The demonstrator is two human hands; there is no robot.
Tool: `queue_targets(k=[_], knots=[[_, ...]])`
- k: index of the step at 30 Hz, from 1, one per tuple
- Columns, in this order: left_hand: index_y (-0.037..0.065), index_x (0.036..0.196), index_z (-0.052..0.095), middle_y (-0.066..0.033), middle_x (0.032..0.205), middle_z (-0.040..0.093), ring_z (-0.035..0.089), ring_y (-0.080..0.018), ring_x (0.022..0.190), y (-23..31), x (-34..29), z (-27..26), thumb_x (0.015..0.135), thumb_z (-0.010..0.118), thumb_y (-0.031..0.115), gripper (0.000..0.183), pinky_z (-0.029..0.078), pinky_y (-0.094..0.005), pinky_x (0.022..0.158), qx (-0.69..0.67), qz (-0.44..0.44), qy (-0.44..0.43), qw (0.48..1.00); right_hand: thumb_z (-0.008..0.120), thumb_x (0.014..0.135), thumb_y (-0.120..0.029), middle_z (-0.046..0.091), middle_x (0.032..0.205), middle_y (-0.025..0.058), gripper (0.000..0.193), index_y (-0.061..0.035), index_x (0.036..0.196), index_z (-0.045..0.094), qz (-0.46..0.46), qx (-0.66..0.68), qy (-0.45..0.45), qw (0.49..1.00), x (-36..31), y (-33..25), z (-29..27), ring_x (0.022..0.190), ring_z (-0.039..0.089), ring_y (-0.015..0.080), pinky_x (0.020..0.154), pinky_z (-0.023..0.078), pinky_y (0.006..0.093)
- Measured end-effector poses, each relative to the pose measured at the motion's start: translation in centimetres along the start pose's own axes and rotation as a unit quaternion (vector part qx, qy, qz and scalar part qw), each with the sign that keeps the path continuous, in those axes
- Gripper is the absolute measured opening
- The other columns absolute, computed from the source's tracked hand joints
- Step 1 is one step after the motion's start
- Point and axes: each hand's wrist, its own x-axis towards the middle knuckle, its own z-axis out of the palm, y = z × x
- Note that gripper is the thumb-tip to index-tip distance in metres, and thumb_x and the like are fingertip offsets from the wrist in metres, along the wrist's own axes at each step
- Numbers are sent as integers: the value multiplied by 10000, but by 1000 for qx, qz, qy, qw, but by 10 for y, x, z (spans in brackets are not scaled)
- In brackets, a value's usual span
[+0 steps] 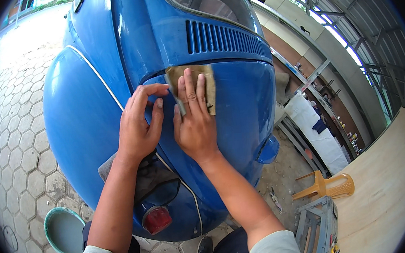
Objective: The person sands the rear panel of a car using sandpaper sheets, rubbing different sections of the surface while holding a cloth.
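My right hand (195, 127) lies on a tan sheet of sandpaper (210, 89), pressing it to the upper left part of the car's blue rear lid (239, 104). Its fingers are stretched over the sheet, and a greyish folded edge sits between thumb and fingers. Just left of it my left hand (139, 122) hovers by the lid's seam, thumb and index finger apart, the index tip close to the sheet's edge. Nothing shows in that hand. Below my left wrist, a dark grey cloth (156, 181) is draped on the fender (79, 123), above a red tail light (157, 220).
A green-rimmed bucket (48, 236) of greyish water stands on hexagonal pavers at lower left. To the right are a tan plastic chair (333, 186), a grey metal frame (315, 227), a white-covered bench (314, 138) and a pale wooden board (387, 197). A blue bumper piece (268, 149) juts out.
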Motion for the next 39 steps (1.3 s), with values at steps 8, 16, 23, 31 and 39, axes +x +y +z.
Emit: queue_targets(k=[8, 16, 23, 31, 39], knots=[[50, 1538, 703, -163, 1554, 767, 673, -394, 1558, 1, 1, 0, 1079, 674, -60, 473, 476, -522, 1324, 108, 60, 42, 991, 536, 1225, -162, 412, 1959, 194, 596, 79, 1770, 561, 59, 74, 63, 994, 13, -9, -1, 1827, 287, 527, 1484, 302, 596], [8, 1625, 641, -202, 1648, 735, 627, -379, 1642, -1, -4, 1, 1162, 567, -92, 479, 455, -509, 1377, 65, -2, 25, 998, 520, 1237, -142, 375, 1970, 227, 645, 46, 1848, 439, 53, 37, 60, 996, 14, 8, 1, 1808, 290, 583, 1487, 273, 630], [-13, 1643, 622, -218, 1627, 738, 644, -366, 1630, 1, 1, 5, 1190, 537, -73, 465, 464, -493, 1371, 36, 31, 64, 997, 586, 1194, -136, 409, 1961, 204, 732, 17, 1884, 394, 17, 48, 47, 998, 18, 28, -8, 1833, 261, 539, 1489, 288, 603], [10, 1652, 625, -207, 1653, 727, 632, -376, 1642, 1, -3, 2, 1192, 571, -41, 466, 458, -495, 1377, 23, -27, 18, 999, 605, 1200, -141, 410, 1951, 236, 689, -71, 1872, 471, 64, 42, 98, 992, 10, 56, -11, 1832, 300, 490, 1486, 301, 587], [17, 1663, 619, -201, 1670, 722, 631, -384, 1642, -3, -4, -1, 1198, 592, -24, 468, 450, -500, 1384, 48, -6, 21, 999, 641, 1177, -155, 388, 1978, 175, 737, -68, 1883, 448, -46, 15, -55, 997, 1, 17, -19, 1831, 310, 489, 1487, 312, 580]])
